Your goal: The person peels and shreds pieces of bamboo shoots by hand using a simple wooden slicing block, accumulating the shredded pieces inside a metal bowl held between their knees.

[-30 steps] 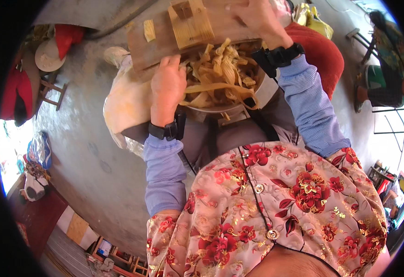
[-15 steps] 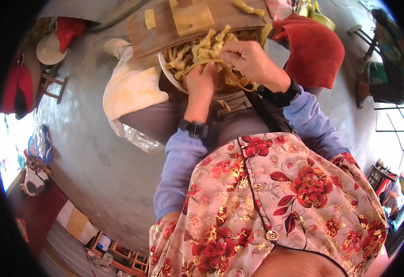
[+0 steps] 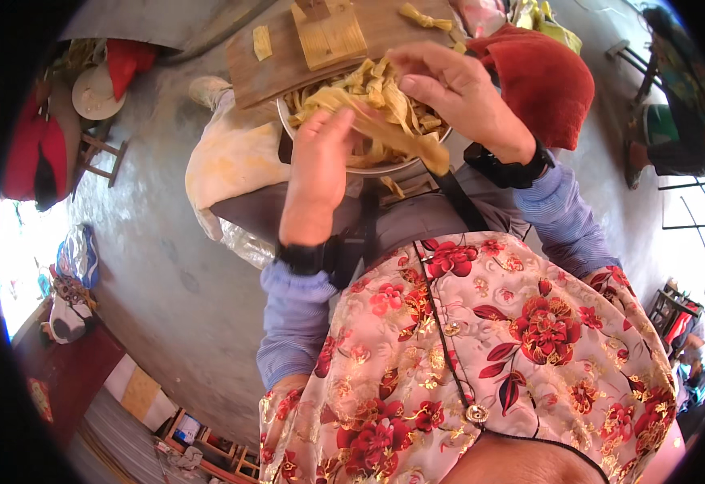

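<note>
Yellow strips (image 3: pixel 383 95) in a bowl (image 3: pixel 376 170), your left hand (image 3: pixel 318 173) pinching a long strip (image 3: pixel 407 141), your right hand (image 3: pixel 472 98) spread over them.

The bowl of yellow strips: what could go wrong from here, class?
The blurred strip by the left hand could drop outside the bowl, as its end reaches the near rim. Heaped strips could snag one another. The knotted piece near the right end of the board could slip off.
</note>
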Action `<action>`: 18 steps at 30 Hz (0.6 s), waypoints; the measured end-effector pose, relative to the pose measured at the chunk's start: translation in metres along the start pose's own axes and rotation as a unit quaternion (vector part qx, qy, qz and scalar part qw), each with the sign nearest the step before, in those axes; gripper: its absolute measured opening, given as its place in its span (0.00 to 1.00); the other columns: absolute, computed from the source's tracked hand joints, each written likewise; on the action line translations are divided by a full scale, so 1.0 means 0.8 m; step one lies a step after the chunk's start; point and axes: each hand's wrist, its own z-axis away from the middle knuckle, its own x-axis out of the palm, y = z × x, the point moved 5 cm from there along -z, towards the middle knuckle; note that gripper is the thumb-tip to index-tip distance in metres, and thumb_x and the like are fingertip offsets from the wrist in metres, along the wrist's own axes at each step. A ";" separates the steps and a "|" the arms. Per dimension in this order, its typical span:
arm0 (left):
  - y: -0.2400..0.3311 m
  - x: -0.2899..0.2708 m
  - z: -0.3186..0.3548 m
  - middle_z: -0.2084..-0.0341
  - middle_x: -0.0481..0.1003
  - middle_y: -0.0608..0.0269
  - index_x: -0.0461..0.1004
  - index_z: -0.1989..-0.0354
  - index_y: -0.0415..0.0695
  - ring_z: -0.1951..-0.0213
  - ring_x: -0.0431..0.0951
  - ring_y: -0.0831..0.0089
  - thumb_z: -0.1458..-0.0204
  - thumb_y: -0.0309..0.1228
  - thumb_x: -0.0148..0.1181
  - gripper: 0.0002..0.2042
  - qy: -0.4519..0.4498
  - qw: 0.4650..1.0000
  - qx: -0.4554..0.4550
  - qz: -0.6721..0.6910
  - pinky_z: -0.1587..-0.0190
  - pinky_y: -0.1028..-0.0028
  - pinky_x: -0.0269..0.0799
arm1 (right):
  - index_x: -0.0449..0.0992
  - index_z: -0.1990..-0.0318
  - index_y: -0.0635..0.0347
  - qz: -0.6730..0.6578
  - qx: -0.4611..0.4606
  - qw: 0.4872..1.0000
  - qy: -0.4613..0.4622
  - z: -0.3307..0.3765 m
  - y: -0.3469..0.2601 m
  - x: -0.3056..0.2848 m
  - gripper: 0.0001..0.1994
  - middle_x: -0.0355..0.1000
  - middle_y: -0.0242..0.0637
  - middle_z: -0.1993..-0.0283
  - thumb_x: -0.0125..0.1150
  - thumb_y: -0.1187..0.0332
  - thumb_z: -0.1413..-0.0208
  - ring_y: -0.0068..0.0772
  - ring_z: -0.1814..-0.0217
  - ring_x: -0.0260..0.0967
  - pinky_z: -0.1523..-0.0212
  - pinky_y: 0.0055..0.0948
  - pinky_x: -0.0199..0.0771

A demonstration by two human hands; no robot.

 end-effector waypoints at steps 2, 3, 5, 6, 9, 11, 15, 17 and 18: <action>0.040 0.037 0.036 0.78 0.68 0.66 0.69 0.60 0.37 0.77 0.67 0.77 0.41 0.34 0.47 0.12 -0.099 0.994 -0.044 -0.020 0.66 0.73 0.67 | 0.72 0.53 0.65 0.000 -0.142 0.989 0.043 -0.005 -0.040 -0.012 0.17 0.72 0.33 0.66 0.59 0.63 0.46 0.19 0.64 0.67 0.63 0.22 0.68; 0.052 0.059 0.051 0.81 0.66 0.68 0.69 0.61 0.35 0.80 0.65 0.79 0.41 0.34 0.48 0.13 -0.200 0.975 -0.089 -0.037 0.70 0.77 0.66 | 0.72 0.53 0.65 0.002 -0.142 0.989 0.048 -0.004 -0.053 -0.014 0.17 0.72 0.33 0.66 0.59 0.63 0.46 0.19 0.64 0.67 0.63 0.22 0.68; 0.078 0.069 0.070 0.82 0.65 0.71 0.71 0.62 0.36 0.81 0.62 0.83 0.42 0.33 0.49 0.11 -0.201 0.968 -0.123 -0.084 0.74 0.80 0.60 | 0.72 0.53 0.65 -0.148 -0.091 0.979 -0.102 -0.004 -0.075 0.004 0.20 0.72 0.34 0.65 0.62 0.60 0.48 0.18 0.62 0.67 0.63 0.22 0.68; 0.081 0.069 0.077 0.83 0.63 0.75 0.72 0.64 0.37 0.82 0.60 0.86 0.43 0.32 0.51 0.10 -0.204 0.958 -0.159 -0.127 0.79 0.84 0.53 | 0.72 0.53 0.65 -0.195 -0.069 0.967 -0.149 -0.003 -0.082 0.008 0.21 0.72 0.34 0.65 0.63 0.59 0.49 0.18 0.62 0.67 0.62 0.22 0.68; 0.100 0.047 0.083 0.83 0.62 0.76 0.72 0.67 0.38 0.82 0.56 0.88 0.44 0.33 0.52 0.09 -0.184 0.955 -0.142 -0.185 0.80 0.84 0.48 | 0.72 0.54 0.66 -0.143 0.088 0.907 -0.385 0.018 -0.082 0.021 0.22 0.73 0.31 0.68 0.66 0.59 0.52 0.23 0.64 0.69 0.64 0.22 0.67; 0.105 0.026 0.088 0.84 0.62 0.76 0.72 0.69 0.38 0.82 0.56 0.89 0.44 0.32 0.52 0.09 -0.164 0.954 -0.135 -0.213 0.80 0.84 0.48 | 0.73 0.64 0.68 -0.040 0.036 0.913 -0.405 0.030 -0.071 0.014 0.12 0.70 0.35 0.75 0.64 0.68 0.51 0.22 0.71 0.66 0.70 0.24 0.65; 0.113 -0.028 0.112 0.85 0.64 0.73 0.71 0.68 0.38 0.84 0.57 0.87 0.45 0.33 0.52 0.09 -0.075 0.965 -0.086 -0.234 0.81 0.84 0.51 | 0.70 0.69 0.69 -0.009 0.070 0.912 -0.404 0.063 -0.054 -0.004 0.05 0.66 0.40 0.78 0.59 0.75 0.52 0.25 0.75 0.64 0.72 0.28 0.63; 0.122 -0.061 0.118 0.87 0.63 0.71 0.70 0.65 0.36 0.86 0.57 0.85 0.44 0.33 0.52 0.10 0.020 0.971 -0.043 -0.235 0.81 0.83 0.53 | 0.70 0.70 0.69 0.078 0.074 0.913 -0.394 0.070 -0.044 -0.027 0.05 0.65 0.39 0.80 0.57 0.75 0.51 0.27 0.76 0.63 0.73 0.28 0.62; 0.122 -0.068 0.119 0.87 0.63 0.71 0.70 0.65 0.36 0.86 0.57 0.85 0.44 0.33 0.52 0.10 0.018 0.971 -0.046 -0.234 0.81 0.83 0.53 | 0.70 0.71 0.69 0.167 0.074 0.906 -0.381 0.073 -0.037 -0.042 0.05 0.65 0.39 0.81 0.56 0.75 0.50 0.28 0.77 0.62 0.74 0.29 0.62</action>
